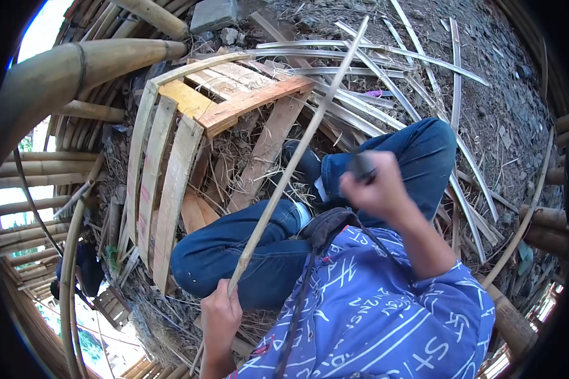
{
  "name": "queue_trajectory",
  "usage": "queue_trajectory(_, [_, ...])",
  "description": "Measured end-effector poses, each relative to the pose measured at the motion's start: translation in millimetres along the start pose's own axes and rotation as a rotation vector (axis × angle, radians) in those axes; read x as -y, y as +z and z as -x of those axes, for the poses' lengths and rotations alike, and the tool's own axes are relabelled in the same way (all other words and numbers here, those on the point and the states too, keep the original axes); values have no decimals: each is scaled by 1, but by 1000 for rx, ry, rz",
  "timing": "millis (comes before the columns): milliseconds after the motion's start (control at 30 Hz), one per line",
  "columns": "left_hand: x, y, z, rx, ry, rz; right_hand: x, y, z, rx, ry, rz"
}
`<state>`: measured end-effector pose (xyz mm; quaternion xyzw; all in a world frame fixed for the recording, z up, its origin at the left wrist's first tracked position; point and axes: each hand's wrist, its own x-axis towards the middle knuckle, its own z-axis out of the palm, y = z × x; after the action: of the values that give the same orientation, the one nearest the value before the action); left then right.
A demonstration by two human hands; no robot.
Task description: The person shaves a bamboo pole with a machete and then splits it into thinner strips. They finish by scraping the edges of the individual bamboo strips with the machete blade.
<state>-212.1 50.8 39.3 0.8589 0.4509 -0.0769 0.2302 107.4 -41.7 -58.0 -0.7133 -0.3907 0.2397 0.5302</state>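
Blue shirt (385,316): printed all over with white marks that look like handwritten formulae and ruled lines. Characters seen upside down and warped by the lens; near the lower hem a group resembling "S+" can be made out, the rest not legible. No other text, label, brand or number is readable anywhere in view.

Wooden pallet (189,126) on ground; loose bamboo strips (385,95) beside; thick bamboo poles (63,76) left.

Dirt floor (487,76) with straw, stacked bamboo poles (57,82), wooden pallet (227,101), daylight
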Motion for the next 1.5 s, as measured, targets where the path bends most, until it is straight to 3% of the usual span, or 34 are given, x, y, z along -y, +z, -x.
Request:
queue_trajectory(67, [-1,2,0,29,22,-37,15,25,7,129,51,-194])
queue_trajectory(167, [5,12,4,-78,65,-8,12,43,10,244,51,5])
queue_trajectory(267, [10,11,5,-58,78,-52,-9,46,8,224,49,145])
queue_trajectory(400, [16,8,7,-14,39,-26,-49,21,-7,37,102,314])
queue_trajectory(467, [19,7,6,1,45,-23,-59,10,-14,54,153,462])
queue_trajectory(600, [22,7,6,21,53,-37,-69,2,-17,-19,38,577])
queue_trajectory(733, [27,6,11,-2,37,18,-78,-15,-33,-122,81,598])
queue_trajectory(800, [37,7,17,-6,18,37,-110,-35,-48,-297,53,603])
queue_trajectory(867, [40,7,20,-12,24,32,-114,-63,-58,-376,204,538])
queue_trajectory(1033, [43,9,23,-40,80,6,-102,-89,-43,-498,88,536])
queue_trajectory(1133, [32,7,19,-46,30,45,-57,-64,-24,-408,100,271])
queue_trajectory(1267, [30,3,14,-44,71,63,-9,-13,-7,-42,96,-70])
queue_trajectory(1333, [35,0,16,97,-61,239,3,3,-6,162,72,-27])
queue_trajectory(1400, [47,5,20,104,-33,302,-2,12,-11,212,4,122])
queue_trajectory(1500, [55,13,28,241,-172,451,-18,12,-21,147,-41,265])
